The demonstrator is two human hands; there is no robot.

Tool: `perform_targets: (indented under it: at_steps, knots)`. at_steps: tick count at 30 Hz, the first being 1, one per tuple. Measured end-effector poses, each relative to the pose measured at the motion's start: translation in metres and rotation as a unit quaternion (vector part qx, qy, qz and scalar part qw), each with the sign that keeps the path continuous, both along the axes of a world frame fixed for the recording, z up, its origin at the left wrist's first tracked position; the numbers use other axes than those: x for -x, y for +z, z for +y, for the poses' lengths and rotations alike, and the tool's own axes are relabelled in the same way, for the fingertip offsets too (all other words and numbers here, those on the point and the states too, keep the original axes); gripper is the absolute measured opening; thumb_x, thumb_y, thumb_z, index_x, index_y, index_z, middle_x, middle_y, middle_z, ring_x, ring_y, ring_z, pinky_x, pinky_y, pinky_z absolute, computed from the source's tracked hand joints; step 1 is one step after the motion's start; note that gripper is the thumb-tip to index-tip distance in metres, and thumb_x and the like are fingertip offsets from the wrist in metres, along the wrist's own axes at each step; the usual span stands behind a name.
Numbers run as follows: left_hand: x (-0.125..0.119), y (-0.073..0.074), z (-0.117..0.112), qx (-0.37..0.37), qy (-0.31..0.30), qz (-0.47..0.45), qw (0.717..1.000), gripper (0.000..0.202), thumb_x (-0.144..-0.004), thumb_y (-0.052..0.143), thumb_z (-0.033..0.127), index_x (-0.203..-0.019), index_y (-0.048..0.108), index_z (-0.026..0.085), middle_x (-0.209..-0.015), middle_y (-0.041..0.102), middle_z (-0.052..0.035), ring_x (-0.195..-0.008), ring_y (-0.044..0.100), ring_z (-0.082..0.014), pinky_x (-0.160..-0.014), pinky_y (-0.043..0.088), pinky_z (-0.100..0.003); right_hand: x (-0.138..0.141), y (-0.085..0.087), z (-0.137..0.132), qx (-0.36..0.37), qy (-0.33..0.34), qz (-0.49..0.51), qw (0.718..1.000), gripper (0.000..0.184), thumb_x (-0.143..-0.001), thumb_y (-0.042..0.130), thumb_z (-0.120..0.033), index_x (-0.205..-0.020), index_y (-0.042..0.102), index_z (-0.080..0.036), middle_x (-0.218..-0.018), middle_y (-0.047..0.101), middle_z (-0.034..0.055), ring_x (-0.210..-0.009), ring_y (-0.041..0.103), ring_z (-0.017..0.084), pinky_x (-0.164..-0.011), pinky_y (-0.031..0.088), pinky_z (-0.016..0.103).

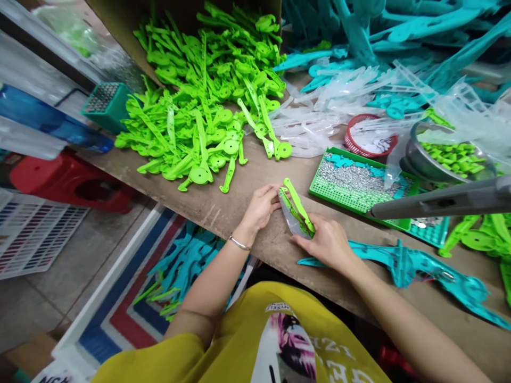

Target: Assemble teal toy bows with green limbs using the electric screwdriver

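Observation:
My right hand (pixel 327 242) grips a green plastic part (pixel 296 205) together with a clear plastic piece (pixel 290 218) on the brown worktable (pixel 239 207). My left hand (pixel 261 205), with a bracelet on its wrist, pinches the upper end of the same pieces with closed fingers. A big heap of green plastic parts (pixel 203 101) spills out of a cardboard box behind my left hand. A teal moulded part (pixel 407 266) lies on the table by my right forearm.
A green tray of small metal bits (pixel 355 183) sits right of my hands. Behind it stand a red basket (pixel 369 135), a metal bowl of green pieces (pixel 447 157), clear parts (pixel 319 122) and teal parts (pixel 383 32). A grey bar (pixel 439 201) crosses at right.

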State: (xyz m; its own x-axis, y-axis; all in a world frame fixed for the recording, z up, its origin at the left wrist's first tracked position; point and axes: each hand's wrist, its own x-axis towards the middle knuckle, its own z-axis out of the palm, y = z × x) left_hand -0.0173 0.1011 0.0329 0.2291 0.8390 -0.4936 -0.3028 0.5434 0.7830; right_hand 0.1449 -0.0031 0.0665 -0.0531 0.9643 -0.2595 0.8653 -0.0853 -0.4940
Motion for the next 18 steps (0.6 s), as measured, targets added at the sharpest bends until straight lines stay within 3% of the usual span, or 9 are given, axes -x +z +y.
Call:
perform_targets:
  at_steps: [5, 11, 14, 18]
  knots:
    - [0.002, 0.002, 0.000, -0.010, -0.003, -0.007, 1.000, 0.016, -0.081, 0.076, 0.026, -0.083, 0.067, 0.013, -0.075, 0.070, -0.0009, -0.065, 0.066, -0.0102, -0.073, 0.055, -0.025, 0.002, 0.001, 0.001, 0.012, 0.005, -0.002, 1.000, 0.036, -0.081, 0.071, -0.045, -0.108, 0.069, -0.021, -0.100, 0.076, 0.0073, -0.091, 0.071, 0.027, -0.069, 0.042, 0.029]
    - [0.002, 0.000, 0.000, -0.001, -0.021, 0.005, 1.000, 0.024, -0.075, 0.079, 0.013, -0.096, 0.068, 0.012, -0.085, 0.074, -0.0049, -0.078, 0.073, -0.0154, -0.083, 0.058, -0.031, -0.011, 0.006, 0.006, 0.013, -0.015, 0.065, 0.998, 0.042, -0.082, 0.070, -0.050, -0.110, 0.071, -0.019, -0.098, 0.077, 0.0090, -0.087, 0.070, 0.026, -0.073, 0.046, 0.031]
    - [0.001, -0.003, 0.001, -0.003, -0.017, 0.018, 1.000, 0.024, -0.076, 0.076, 0.010, -0.098, 0.067, 0.011, -0.086, 0.074, -0.0059, -0.082, 0.075, -0.0175, -0.087, 0.059, -0.035, -0.029, 0.013, 0.006, -0.014, -0.061, 0.123, 0.990, 0.034, -0.085, 0.065, -0.041, -0.108, 0.071, -0.017, -0.092, 0.076, 0.0072, -0.083, 0.069, 0.021, -0.074, 0.047, 0.030]
    - [-0.001, -0.004, 0.002, -0.004, -0.008, 0.027, 1.000, 0.020, -0.076, 0.075, 0.008, -0.095, 0.068, 0.010, -0.084, 0.073, -0.0055, -0.080, 0.075, -0.0171, -0.090, 0.059, -0.039, -0.047, 0.027, -0.007, 0.002, -0.083, 0.118, 0.990, 0.019, -0.085, 0.059, -0.031, -0.089, 0.071, -0.017, -0.074, 0.071, 0.0014, -0.064, 0.061, 0.015, -0.064, 0.042, 0.027]
